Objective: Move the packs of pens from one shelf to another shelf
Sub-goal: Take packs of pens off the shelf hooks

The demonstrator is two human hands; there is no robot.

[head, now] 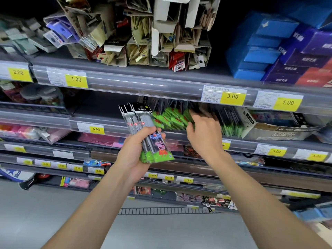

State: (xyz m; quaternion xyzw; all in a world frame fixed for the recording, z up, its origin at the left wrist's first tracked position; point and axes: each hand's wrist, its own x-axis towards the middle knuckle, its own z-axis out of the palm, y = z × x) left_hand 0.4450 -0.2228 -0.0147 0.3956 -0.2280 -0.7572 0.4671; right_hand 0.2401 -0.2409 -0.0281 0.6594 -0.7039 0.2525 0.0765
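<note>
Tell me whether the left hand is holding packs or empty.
Holding. The left hand grips a fanned bunch of pen packs, fingers curled round their lower part, in front of the shelves.

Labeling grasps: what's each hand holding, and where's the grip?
Left hand grips a stack of pen packs around their lower middle. Right hand reaches into the shelved green packs; motion blur hides any grip.

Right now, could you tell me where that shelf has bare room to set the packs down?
The shelf is bare left of the green packs, above the 5.00 tag. Rightward it is crowded: green packs, the right hand, then a cardboard box. The left hand holds the pen packs.
</note>
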